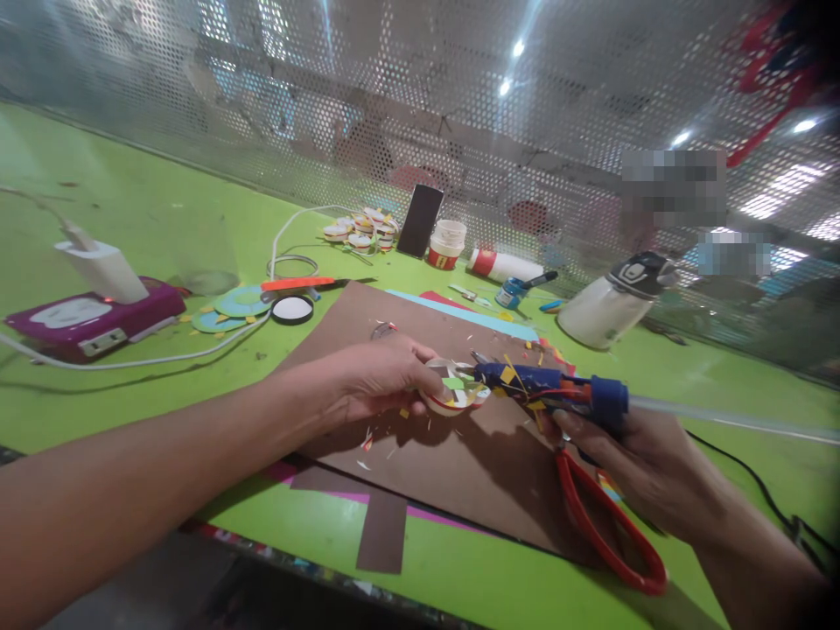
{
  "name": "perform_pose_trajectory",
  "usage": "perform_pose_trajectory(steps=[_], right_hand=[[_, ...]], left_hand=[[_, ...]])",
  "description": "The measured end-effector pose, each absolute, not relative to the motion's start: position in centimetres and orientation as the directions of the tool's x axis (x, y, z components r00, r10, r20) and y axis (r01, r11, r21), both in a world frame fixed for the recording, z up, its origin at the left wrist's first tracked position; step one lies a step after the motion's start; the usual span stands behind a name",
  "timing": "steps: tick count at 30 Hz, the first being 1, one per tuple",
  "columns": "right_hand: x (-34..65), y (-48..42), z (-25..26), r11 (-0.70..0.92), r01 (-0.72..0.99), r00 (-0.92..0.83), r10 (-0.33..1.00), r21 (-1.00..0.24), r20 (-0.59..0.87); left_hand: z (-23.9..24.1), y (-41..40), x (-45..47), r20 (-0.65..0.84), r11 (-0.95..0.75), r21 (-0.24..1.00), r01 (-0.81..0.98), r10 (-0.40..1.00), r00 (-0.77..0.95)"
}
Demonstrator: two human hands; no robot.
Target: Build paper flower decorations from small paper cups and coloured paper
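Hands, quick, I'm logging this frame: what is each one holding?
Left hand: closed on the small decorated cup.
Right hand: closed on the blue glue gun.

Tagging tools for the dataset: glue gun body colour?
Blue; the glue gun shows best in the head view.

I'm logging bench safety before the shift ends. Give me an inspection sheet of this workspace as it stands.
surface: green table with a brown sheet on it, strewn with paper scraps.
job's things: blue glue gun, nozzle at a small paper-covered round piece.
clutter: red-handled scissors beneath the right hand; phone, jar and white flask behind.
grips: left hand shut on the round piece; right hand shut on the glue gun.
cables: white cable runs past a purple power strip carrying a charger; black cable at right.
surroundings: perforated metal screen behind the table.
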State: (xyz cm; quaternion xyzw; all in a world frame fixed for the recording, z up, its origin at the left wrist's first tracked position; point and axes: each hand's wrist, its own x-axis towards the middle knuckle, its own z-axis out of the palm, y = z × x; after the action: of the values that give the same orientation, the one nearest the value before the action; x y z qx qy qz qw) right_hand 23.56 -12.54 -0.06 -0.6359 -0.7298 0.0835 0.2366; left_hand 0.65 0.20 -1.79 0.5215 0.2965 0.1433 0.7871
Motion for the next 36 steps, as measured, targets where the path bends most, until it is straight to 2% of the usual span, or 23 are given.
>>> perform_pose_trajectory(steps=[3, 6, 8, 11, 13, 15, 18, 21, 36], right_hand=[[23.6, -12.7, 0.1, 0.086, 0.874, 0.022, 0.976, -0.478, 0.216], [23.8, -12.8, 0.3, 0.086, 0.845, 0.066, 0.963, -0.528, 0.263], [23.9, -12.7, 0.3, 0.072, 0.844, 0.095, 0.955, -0.532, 0.281], [24.2, -12.2, 0.3, -0.044, 0.846, 0.226, 0.932, -0.532, 0.282], [24.9, -11.6, 0.1, -0.153, 0.851, 0.338, 0.892, -0.503, 0.301], [26.1, -10.7, -0.4, -0.238, 0.880, 0.393, 0.851, -0.411, 0.349], [28.6, -9.3, -1.3, -0.216, 0.932, 0.326, 0.851, -0.291, 0.412], [30.8, -8.3, -2.4, -0.280, 0.940, 0.332, 0.882, -0.194, 0.334], [31.2, -5.9, -3.6, -0.113, 0.975, 0.144, 0.978, -0.192, 0.154]], left_hand=[[-1.8, 0.1, 0.6, -0.329, 0.425, 0.901, 0.084, 0.545, 0.771], [-1.8, 0.1, 0.6, -0.344, 0.453, 0.888, 0.075, 0.550, 0.761], [-1.8, 0.1, 0.6, -0.349, 0.482, 0.875, 0.053, 0.550, 0.759], [-1.7, -0.1, 0.7, -0.352, 0.498, 0.867, 0.033, 0.564, 0.747], [-1.6, -0.1, 0.6, -0.346, 0.470, 0.882, 0.041, 0.584, 0.734], [-1.5, -0.2, 0.6, -0.337, 0.422, 0.904, 0.066, 0.609, 0.718], [-1.4, -0.2, 0.5, -0.318, 0.360, 0.928, 0.093, 0.637, 0.702], [-1.3, -0.1, 0.4, -0.274, 0.339, 0.939, 0.059, 0.634, 0.723], [-2.8, 0.5, 0.4, -0.177, 0.314, 0.949, -0.039, 0.629, 0.757]])
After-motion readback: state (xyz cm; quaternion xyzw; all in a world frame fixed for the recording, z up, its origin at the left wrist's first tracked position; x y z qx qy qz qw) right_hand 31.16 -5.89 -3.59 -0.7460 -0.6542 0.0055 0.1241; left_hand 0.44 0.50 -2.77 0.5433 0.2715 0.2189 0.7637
